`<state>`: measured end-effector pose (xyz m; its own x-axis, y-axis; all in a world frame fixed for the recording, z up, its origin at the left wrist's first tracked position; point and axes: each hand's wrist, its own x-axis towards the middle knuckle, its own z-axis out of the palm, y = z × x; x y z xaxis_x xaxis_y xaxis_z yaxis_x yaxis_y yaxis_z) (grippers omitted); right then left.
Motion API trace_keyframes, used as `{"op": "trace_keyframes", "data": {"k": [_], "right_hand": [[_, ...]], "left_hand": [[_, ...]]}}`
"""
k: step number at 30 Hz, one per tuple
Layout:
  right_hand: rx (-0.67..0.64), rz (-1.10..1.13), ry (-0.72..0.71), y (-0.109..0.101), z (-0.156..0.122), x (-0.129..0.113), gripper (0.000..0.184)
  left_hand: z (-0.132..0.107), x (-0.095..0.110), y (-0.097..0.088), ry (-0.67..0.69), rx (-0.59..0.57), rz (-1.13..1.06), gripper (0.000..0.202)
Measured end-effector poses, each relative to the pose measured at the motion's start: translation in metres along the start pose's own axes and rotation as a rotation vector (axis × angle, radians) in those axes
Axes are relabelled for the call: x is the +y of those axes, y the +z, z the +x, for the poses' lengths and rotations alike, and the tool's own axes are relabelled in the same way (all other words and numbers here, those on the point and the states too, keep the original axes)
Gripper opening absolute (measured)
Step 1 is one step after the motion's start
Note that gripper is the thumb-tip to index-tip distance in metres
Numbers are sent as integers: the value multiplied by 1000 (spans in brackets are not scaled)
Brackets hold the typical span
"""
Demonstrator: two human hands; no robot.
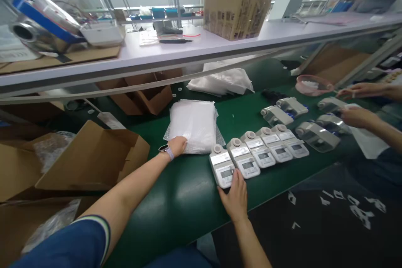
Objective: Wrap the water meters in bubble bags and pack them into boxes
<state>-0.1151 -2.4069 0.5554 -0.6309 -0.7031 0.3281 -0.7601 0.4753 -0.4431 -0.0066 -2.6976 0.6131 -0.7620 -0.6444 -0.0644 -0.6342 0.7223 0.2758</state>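
Observation:
A stack of white bubble-wrap bags (193, 123) lies on the green bench. My left hand (177, 145), with a watch on its wrist, has its fingers closed at the stack's lower left corner. Several white meters (247, 166), each with a small grey screen and a round port on top, lie in a slanting row right of the bags. The leftmost meter (220, 159) has its near end between the thumb and fingers of my right hand (236, 197). My right palm hides part of that meter's lower right edge.
Open cardboard boxes (94, 163) stand at the left. On the right, a co-worker's hands (358, 115) are near more clear-cased meters (317, 136) and a pink bowl (314, 86). A shelf (132, 56) crosses above the bench, bearing a large carton (235, 4). White scraps lie on the dark floor.

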Motion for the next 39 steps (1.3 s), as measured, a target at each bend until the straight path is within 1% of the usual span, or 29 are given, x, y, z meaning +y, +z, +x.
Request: {"op": "trace_keyframes", "data": {"k": [2,3,4,6,8,12,14,17,18,20,21,22,23,24,25,26,28,29,31,33,34,36,37,39], "right_hand": [[-26,7,94,-3,9,-7,101],[-26,2,135,-4,14,-12,103],[-19,1,165,-4,18,-16,101],[-3,17,175,-5,21,-21,92],[-19,49,99,-9,15,-16,86],[-125,85,-234,-20,-16,11,82],[-161,41,-365,-23,-33,23,82],[-154,-80,-470,-21,-52,27,78],[-140,-108,-485,-20,-56,27,76],[-122,-127,-504,-16,-58,23,74],[-122,-123,-507,-14,-57,20,75],[-131,-114,-509,-14,-53,18,76],[-148,-99,-508,-15,-48,15,79],[-170,-78,-501,-16,-42,13,81],[-196,-50,-480,-18,-35,10,83],[-225,-15,-435,-21,-28,9,85],[-298,80,-263,-26,-19,9,89],[-347,140,-143,-28,-18,10,90],[-438,278,99,-30,-25,15,92],[-472,408,268,-31,-41,18,93],[-468,445,315,-31,-50,18,96],[-442,450,347,-33,-63,14,106],[-433,433,348,-34,-67,10,110],[-417,425,359,-36,-68,2,111]], "left_hand": [[4,-4,-7,-53,-1,27,24],[5,-5,-11,-76,5,37,24],[4,-5,-15,-97,15,46,24],[0,-4,-20,-135,40,67,29],[-6,-3,-23,-154,60,65,39],[-13,-6,-25,-141,75,-38,49],[-13,-10,-31,-148,94,-95,46],[-23,-11,-49,-150,127,-201,37],[-31,-9,-57,-143,167,-259,35],[-54,-1,-70,-107,321,-380,29],[-69,4,-74,-76,402,-422,25],[-85,9,-74,-37,453,-442,21],[-101,13,-71,3,453,-436,16],[-116,15,-63,35,396,-408,11],[-128,16,-51,48,304,-378,6],[-138,13,-37,32,200,-357,1],[-150,3,-1,-59,27,-339,9],[-153,-5,17,-110,-27,-341,12],[-155,-19,51,-186,-82,-364,14],[-154,-28,79,-219,-100,-405,13],[-154,-29,91,-232,-109,-432,14],[-151,-25,110,-246,-131,-499,21],[-149,-20,118,-246,-144,-536,26],[-144,-9,131,-245,-180,-617,35]]}}
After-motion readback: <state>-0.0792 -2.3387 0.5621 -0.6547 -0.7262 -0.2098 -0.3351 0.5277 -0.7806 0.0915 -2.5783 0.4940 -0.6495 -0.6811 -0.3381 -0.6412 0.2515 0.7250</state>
